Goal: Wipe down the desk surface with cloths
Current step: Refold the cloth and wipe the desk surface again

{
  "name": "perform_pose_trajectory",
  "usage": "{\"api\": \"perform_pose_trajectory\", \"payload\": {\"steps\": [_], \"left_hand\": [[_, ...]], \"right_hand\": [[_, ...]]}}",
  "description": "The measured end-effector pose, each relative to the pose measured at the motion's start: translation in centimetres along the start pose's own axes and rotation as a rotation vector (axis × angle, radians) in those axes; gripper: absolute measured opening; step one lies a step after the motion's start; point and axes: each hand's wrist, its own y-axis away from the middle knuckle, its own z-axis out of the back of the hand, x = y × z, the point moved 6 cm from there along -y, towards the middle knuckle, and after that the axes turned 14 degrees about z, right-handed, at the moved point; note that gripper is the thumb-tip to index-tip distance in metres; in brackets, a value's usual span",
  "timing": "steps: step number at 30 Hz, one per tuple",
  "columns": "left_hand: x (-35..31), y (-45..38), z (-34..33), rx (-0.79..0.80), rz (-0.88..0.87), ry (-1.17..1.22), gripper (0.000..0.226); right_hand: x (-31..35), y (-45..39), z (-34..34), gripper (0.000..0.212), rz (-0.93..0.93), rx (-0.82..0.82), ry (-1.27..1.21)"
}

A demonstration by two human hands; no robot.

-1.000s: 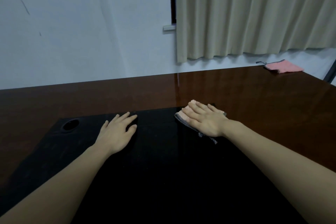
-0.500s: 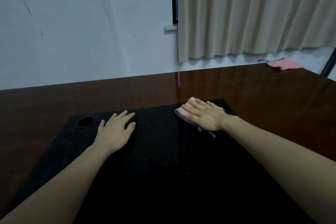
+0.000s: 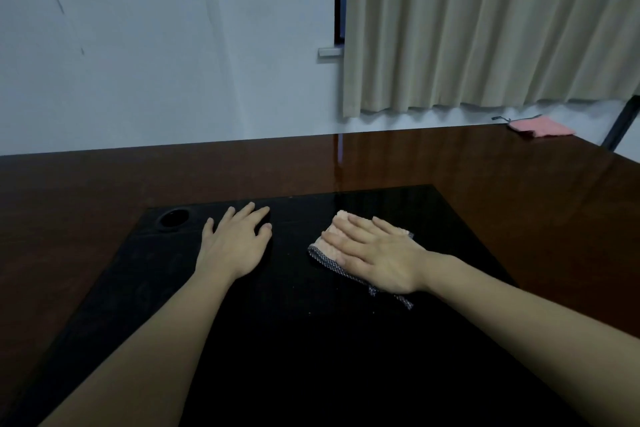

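Glossy brown wood frames the table (image 3: 485, 177) in our one head view, and set into it is a black panel (image 3: 277, 340) where both our hands are working. Our right hand (image 3: 374, 253) lies flat on a folded cloth (image 3: 329, 262), fingers straight and close together, palm pressing it onto the black surface near the panel's far right part. The cloth shows a pale pink upper face past our fingertips and a dark, dotted edge along the side nearest us, with a short strip of it trailing out by the wrist. Our left hand (image 3: 235, 246) rests flat on the bare panel with fingers loosely spread; it holds nothing and, we judge, only steadies us. Just beyond and left of it sits a round cable hole (image 3: 173, 217) in the panel's far left corner. A second pink cloth (image 3: 540, 127) lies well apart, at the far right edge of the table below the beige curtain (image 3: 485, 28).

We read this as the wiping step itself, mid-stroke on the dark panel. Small pale specks show on the black surface nearer to us, so we judge much of the panel and all the brown wood around it are yet to be covered. The next move calls for steady downward pressure while sliding the cloth in overlapping passes, keeping it folded under the palm.
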Motion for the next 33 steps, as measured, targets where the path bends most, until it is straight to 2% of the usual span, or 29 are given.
{"api": "perform_pose_trajectory", "payload": {"steps": [4, 11, 21, 30, 33], "left_hand": [[0.1, -0.1, -0.1, 0.001, -0.004, -0.005, 0.052], [0.2, -0.2, -0.1, -0.002, -0.016, -0.001, 0.052], [0.0, -0.2, -0.1, 0.010, -0.020, 0.008, 0.052], [0.2, 0.3, 0.1, 0.028, -0.031, 0.015, 0.053], [0.2, 0.3, 0.1, 0.034, -0.030, 0.020, 0.053]], "right_hand": [[0.1, 0.2, -0.1, 0.056, -0.044, -0.011, -0.036], [-4.6, -3.0, 0.6, 0.056, -0.219, -0.064, -0.044], [-8.4, -5.8, 1.7, 0.057, -0.336, -0.092, -0.036], [-8.4, -6.1, 1.8, 0.057, -0.337, -0.068, -0.026], [-5.7, -5.5, 1.3, 0.057, -0.221, -0.019, 0.007]]}}
